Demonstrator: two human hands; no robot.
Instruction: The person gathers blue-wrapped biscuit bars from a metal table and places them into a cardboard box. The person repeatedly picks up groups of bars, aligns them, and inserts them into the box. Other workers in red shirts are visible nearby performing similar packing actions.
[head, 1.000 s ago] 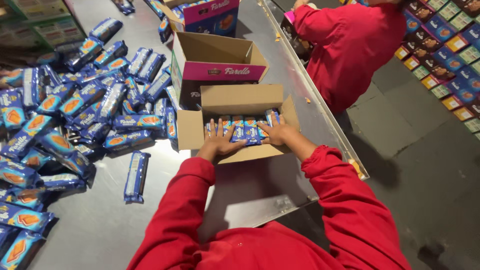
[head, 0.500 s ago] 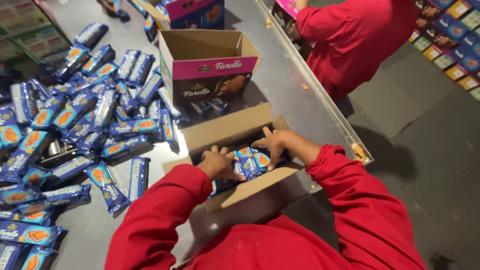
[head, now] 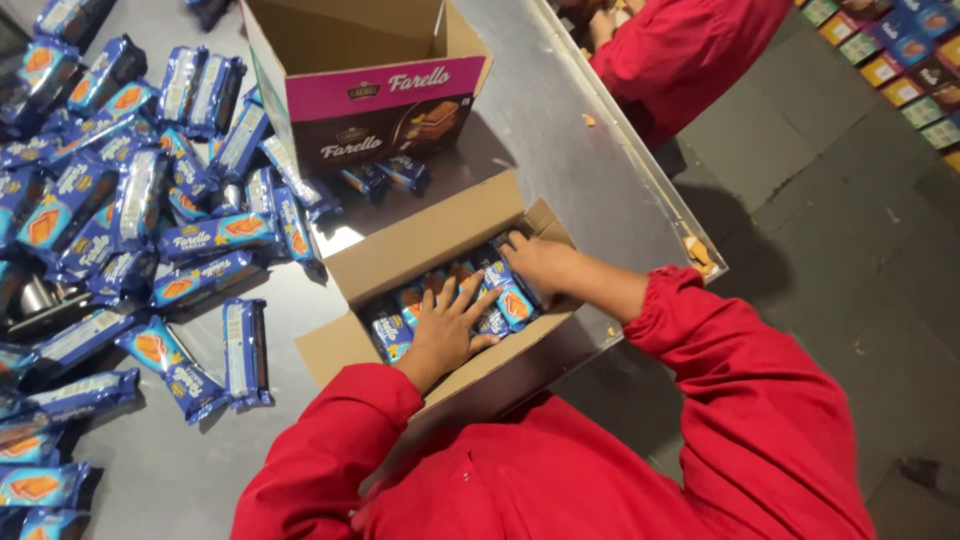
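Observation:
An open brown cardboard box (head: 430,235) sits at the near edge of the metal table, partly filled with blue biscuit packets (head: 508,298). Both my hands are inside it. My left hand (head: 445,328) lies flat with spread fingers on top of the packets at the box's near left. My right hand (head: 535,265) rests on the packets at the box's right end, fingers curled against them. Both arms wear red sleeves.
A heap of blue biscuit packets (head: 150,200) covers the metal table (head: 560,140) to the left. A taller open carton with a pink and brown printed side (head: 385,110) stands behind the box. Another person in red (head: 690,50) stands beyond the table's right edge. Stacked cartons (head: 900,60) line the floor.
The box has slid toward me to the table's near edge. My hands have stayed inside it, pressing on the packets, and my left hand has flattened out.

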